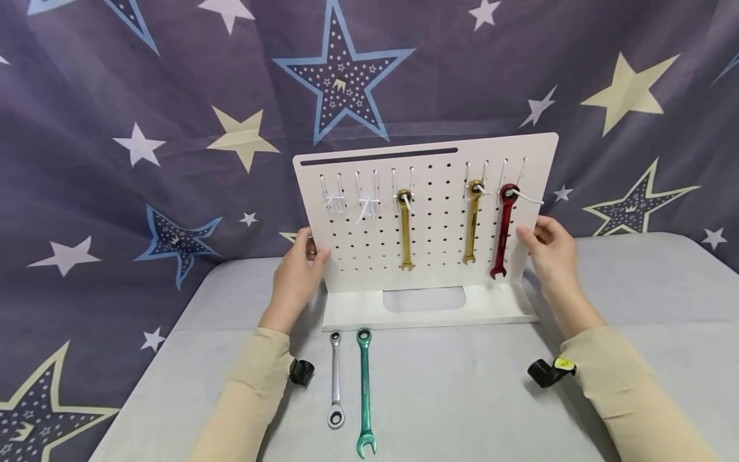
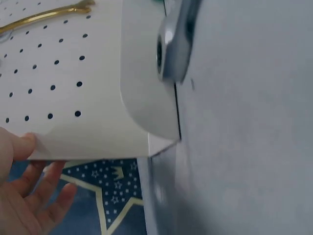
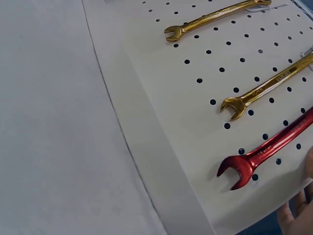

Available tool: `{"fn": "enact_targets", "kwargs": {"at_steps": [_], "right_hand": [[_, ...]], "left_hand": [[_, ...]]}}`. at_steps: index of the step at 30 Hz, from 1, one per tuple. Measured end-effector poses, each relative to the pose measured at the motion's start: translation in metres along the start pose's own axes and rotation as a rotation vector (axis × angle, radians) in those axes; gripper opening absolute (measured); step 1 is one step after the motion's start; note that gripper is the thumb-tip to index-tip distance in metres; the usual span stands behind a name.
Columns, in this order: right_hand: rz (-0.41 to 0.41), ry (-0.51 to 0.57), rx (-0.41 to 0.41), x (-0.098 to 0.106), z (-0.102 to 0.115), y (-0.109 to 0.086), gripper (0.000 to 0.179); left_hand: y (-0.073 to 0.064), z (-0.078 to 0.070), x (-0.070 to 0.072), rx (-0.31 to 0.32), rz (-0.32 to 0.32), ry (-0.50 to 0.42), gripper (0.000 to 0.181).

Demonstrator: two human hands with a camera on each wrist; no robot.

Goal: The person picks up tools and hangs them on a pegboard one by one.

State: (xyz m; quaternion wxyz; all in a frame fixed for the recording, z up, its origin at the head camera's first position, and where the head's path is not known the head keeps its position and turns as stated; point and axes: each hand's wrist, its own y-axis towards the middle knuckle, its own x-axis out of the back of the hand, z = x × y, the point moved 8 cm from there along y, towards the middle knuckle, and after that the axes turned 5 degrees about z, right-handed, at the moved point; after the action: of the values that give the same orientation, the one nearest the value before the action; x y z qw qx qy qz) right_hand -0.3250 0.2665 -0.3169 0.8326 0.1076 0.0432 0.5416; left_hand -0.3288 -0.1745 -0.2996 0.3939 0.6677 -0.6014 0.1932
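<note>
A white pegboard stand (image 1: 439, 237) stands upright on the table, held at both side edges. My left hand (image 1: 296, 277) grips its left edge, thumb on the front face and fingers behind, as the left wrist view shows. On the opposite edge my right hand (image 1: 554, 266) pinches the board the same way. Two gold wrenches (image 1: 406, 234) and a red wrench (image 1: 505, 231) hang from white hooks by their ring ends. Two hooks at the left (image 1: 366, 204) carry nothing. Before the base lie a silver wrench (image 1: 336, 385) and a green wrench (image 1: 365, 391).
A pale grey cloth covers the table (image 1: 450, 391). Behind it hangs a dark curtain (image 1: 173, 160) printed with stars. Black wrist mounts (image 1: 301, 372) sit at both sleeves, low over the table.
</note>
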Motion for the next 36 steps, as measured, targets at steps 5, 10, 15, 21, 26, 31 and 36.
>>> {"fn": "enact_targets", "kwargs": {"at_steps": [5, 10, 15, 21, 26, 31, 36], "right_hand": [[0.009, -0.004, 0.054, -0.008, 0.007, 0.002, 0.013], [-0.015, -0.023, 0.066, -0.007, 0.011, 0.001, 0.012], [-0.02, -0.021, 0.068, -0.005, 0.014, 0.002, 0.013], [-0.03, -0.024, 0.086, -0.001, 0.016, 0.004, 0.014], [-0.027, -0.039, 0.063, 0.001, 0.011, 0.001, 0.013], [-0.025, -0.031, 0.073, -0.002, 0.006, -0.003, 0.013], [-0.028, -0.034, 0.088, -0.003, 0.005, -0.006, 0.016]], "left_hand": [[-0.005, 0.008, 0.006, 0.029, 0.04, 0.041, 0.042], [-0.019, 0.01, 0.014, 0.042, 0.061, 0.125, 0.049], [-0.039, 0.006, 0.028, 0.005, 0.077, 0.173, 0.043], [-0.065, -0.002, 0.028, -0.025, 0.255, 0.053, 0.03], [-0.09, -0.002, 0.018, 0.006, 0.407, -0.073, 0.026], [-0.116, 0.006, 0.008, 0.065, 0.514, -0.122, 0.026], [-0.132, 0.006, -0.007, 0.085, 0.561, -0.131, 0.027]]}}
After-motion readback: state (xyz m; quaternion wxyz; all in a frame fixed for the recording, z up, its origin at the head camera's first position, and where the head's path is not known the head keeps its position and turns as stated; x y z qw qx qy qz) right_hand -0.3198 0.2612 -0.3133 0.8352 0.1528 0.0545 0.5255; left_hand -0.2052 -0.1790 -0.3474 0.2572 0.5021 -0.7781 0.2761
